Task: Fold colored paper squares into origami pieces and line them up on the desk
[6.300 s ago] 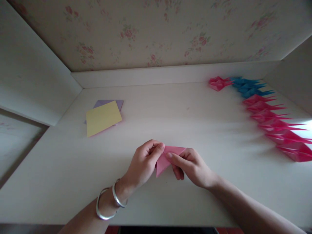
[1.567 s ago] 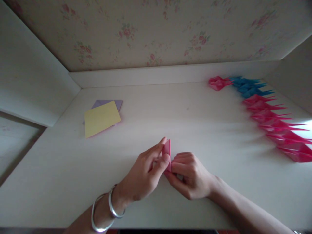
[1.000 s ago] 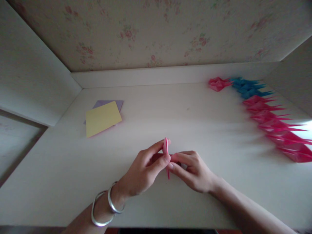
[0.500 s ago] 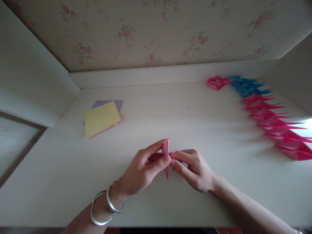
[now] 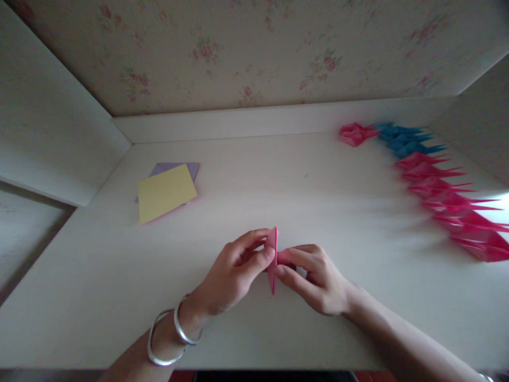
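Note:
A narrow piece of folded pink paper [image 5: 272, 273] stands edge-on above the front middle of the white table. My left hand [image 5: 234, 270] grips it from the left, thumb across its near face and the fingers behind. From the right, my right hand [image 5: 318, 278] meets the paper's edge with curled index finger and thumb, whose tips lie close together there. Just what sits between those two tips is hard to make out. Two silver bangles [image 5: 183, 334] circle my left wrist.
A yellow paper sheet [image 5: 167, 193] lies over purple paper [image 5: 193, 168] at the left. Along the right side runs a row of folded pink paper pieces [image 5: 483, 245] and blue ones [image 5: 409, 148], with another pink piece [image 5: 353, 135] near the back ledge [image 5: 238, 122].
The pink paper has turned slightly, showing more of its face. My left thumb has slid up and left on it, and my right thumb and index finger have parted a little.

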{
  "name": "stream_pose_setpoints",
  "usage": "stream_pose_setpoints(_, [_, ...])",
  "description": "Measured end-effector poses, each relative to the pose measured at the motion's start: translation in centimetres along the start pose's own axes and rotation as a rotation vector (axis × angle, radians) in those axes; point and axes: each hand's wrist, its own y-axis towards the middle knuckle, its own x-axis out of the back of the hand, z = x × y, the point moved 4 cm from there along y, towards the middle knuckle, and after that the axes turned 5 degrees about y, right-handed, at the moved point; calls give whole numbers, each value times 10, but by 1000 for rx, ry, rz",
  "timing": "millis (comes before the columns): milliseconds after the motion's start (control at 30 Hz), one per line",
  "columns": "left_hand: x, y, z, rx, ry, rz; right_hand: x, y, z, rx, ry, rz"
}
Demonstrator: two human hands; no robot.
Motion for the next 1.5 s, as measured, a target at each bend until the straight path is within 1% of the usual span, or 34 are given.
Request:
stream_pose_setpoints(200, [-2,-1,1,-23,116,14,-1,1,1,32,4,10])
stream_pose_setpoints(467, [-4,-1,1,-33,4,59,-1,0,1,34,36,13])
stream_pose_setpoints(533, [-4,-1,1,-21,15,66,0,0,2,35,27,11])
stream_pose_setpoints(633, [-2,-2,-2,-27,141,46,0,0,4,49,7,3])
stream_pose_setpoints(733, [-2,-3,-7,-92,365,47,1,1,6,63,-16,-9])
stream_pose_setpoints(800, [-4,-4,-10,-134,469,62,0,0,7,61,-17,-11])
stream_pose_setpoints(1000, [-5,-6,-13,-185,535,89,1,-1,5,75,-7,-47])
stream_pose_setpoints(1167, [-4,-5,-12,-179,587,117,1,-2,5,97,-25,-40])
stream_pose_setpoints(1267, [-5,-5,-11,-219,616,134,1,-2,5,126,-82,-38])
stream_pose_setpoints(1367, [-5,-6,-8,-267,701,121,-1,-1,5,151,-157,-25])
stream_pose_setpoints(1500, [-4,-7,-3,-285,805,111,-1,-2,4,186,-225,-41])
